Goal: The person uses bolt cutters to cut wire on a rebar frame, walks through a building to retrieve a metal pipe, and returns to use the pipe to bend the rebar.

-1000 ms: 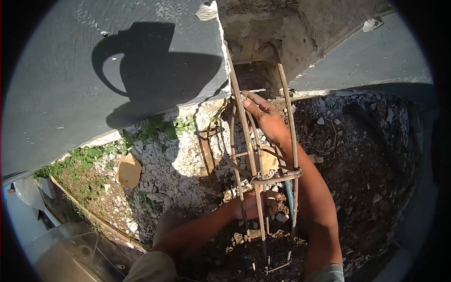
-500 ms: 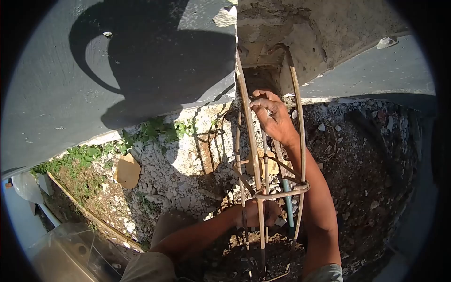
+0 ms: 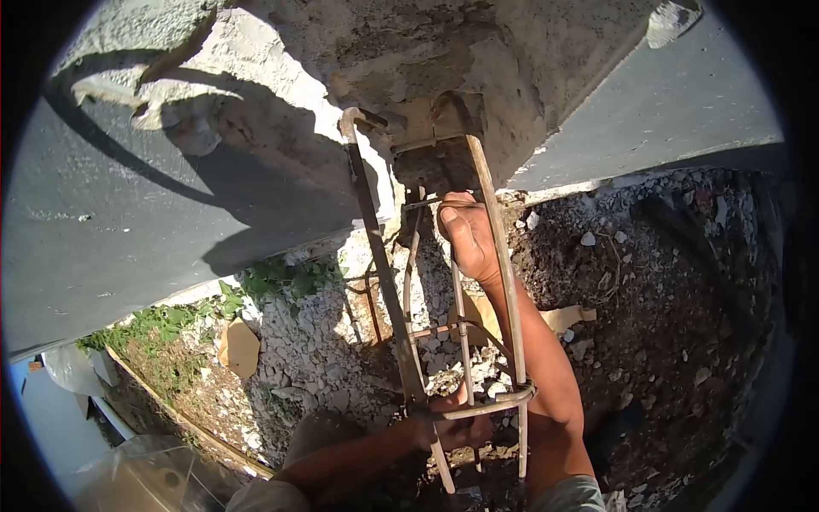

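Observation:
A cage of rusty steel rebar (image 3: 375, 230) stands upright before me, with two long bars hooked over at the top. A stirrup (image 3: 478, 411) ties the bars lower down, and a thinner crosspiece (image 3: 437, 331) sits above it. My right hand (image 3: 471, 239) is closed in a fist around the upper end of a rear bar of the cage. Low down and partly in shadow, my left hand (image 3: 456, 427) is wrapped round the bars by the stirrup; some of its fingers are hidden.
Ahead is a chipped concrete wall (image 3: 563, 43) with a recess behind the hooks. Grey painted panels (image 3: 111, 222) flank it. White rubble (image 3: 316, 358), dark soil (image 3: 665, 341), weeds (image 3: 171, 333) and a tan tile piece (image 3: 239, 348) cover the ground. Clear plastic (image 3: 145, 469) lies lower left.
The cage has shifted left and tilted in view, its left hook now showing. My right hand went from loosely curled fingers to a fist on the bar. The teal-handled rod no longer shows.

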Demonstrator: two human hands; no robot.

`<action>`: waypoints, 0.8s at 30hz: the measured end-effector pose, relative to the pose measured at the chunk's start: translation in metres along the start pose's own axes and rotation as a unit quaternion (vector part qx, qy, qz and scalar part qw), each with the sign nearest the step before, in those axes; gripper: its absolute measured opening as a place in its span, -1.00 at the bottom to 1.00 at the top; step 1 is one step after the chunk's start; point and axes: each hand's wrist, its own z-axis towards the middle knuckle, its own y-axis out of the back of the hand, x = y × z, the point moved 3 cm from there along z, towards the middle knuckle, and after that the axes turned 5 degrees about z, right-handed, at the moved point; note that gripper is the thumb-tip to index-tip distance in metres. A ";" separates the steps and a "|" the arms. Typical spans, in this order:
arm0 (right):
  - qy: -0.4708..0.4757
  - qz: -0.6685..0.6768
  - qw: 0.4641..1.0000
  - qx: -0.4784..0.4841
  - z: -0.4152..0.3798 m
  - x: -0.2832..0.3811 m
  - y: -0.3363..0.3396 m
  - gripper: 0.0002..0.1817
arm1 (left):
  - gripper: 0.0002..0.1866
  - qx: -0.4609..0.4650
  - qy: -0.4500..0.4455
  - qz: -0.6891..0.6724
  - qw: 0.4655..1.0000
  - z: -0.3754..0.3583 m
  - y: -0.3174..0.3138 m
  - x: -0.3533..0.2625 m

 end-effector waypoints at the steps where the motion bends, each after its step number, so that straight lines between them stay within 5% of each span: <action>1: -0.011 -0.002 1.000 -0.020 -0.002 -0.001 -0.001 -0.58 | -0.24 -0.023 0.000 0.001 1.000 -0.001 -0.001 0.001; 4: -0.005 -0.012 0.999 -0.046 -0.008 -0.010 -0.007 -0.61 | -0.22 -0.167 0.024 0.110 0.980 -0.011 -0.014 -0.002; 7: -0.031 -0.050 0.997 -0.046 -0.003 0.002 -0.002 -0.54 | -0.21 -0.226 0.031 0.054 0.972 -0.003 -0.030 -0.012; 10: -0.070 -0.071 0.994 0.051 0.004 0.004 0.001 -0.55 | -0.44 -0.113 -0.003 -0.057 0.992 -0.007 -0.020 -0.010; 14: 0.017 -0.144 0.982 0.119 0.004 -0.010 0.005 -0.62 | -0.52 -0.109 -0.013 0.006 0.994 -0.008 -0.017 -0.008; 22: 0.024 -0.030 0.998 -0.041 -0.010 -0.008 -0.006 -0.65 | -0.59 -0.171 0.007 0.018 0.985 -0.030 -0.009 -0.002; 23: 0.024 -0.023 0.997 -0.063 -0.011 -0.006 -0.004 -0.66 | -0.66 -0.147 0.021 -0.148 0.978 -0.033 -0.010 0.000; 24: 0.034 -0.013 0.995 -0.089 -0.010 -0.004 -0.006 -0.65 | -0.62 -0.155 0.026 -0.161 0.974 -0.032 -0.013 -0.001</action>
